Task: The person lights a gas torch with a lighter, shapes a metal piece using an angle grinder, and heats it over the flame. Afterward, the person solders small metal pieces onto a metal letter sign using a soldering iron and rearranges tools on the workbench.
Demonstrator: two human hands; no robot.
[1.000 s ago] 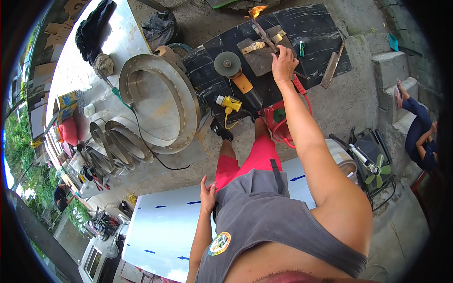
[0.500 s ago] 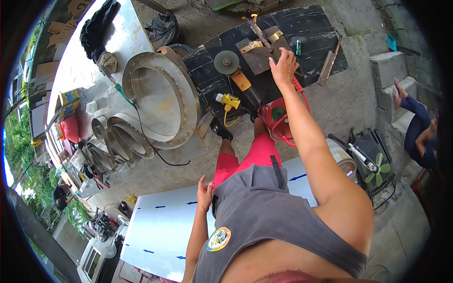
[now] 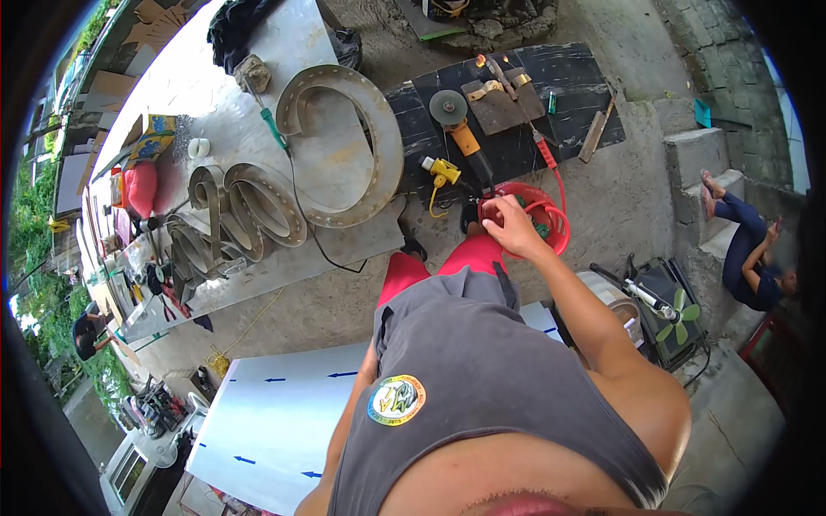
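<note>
My right hand is over the near left rim of a red basket; its fingers are apart and slightly curled, with nothing visible in them. My left arm hangs beside the grey shirt, its fingers hidden at my side. A torch with a small flame at its tip rests on a dark metal plate on the black marbled board. Its red handle leads to a red hose. Left of the plate stands an angle grinder, near a yellow plug.
Curved metal strips and a green-handled tool lie on the metal table. A fan stands at the right. One person sits on the steps; another person is far left. A white sheet lies behind me.
My right hand has drawn back from the torch toward the basket. The flame looks smaller. My left hand has gone out of sight behind my side, and the view has shifted.
</note>
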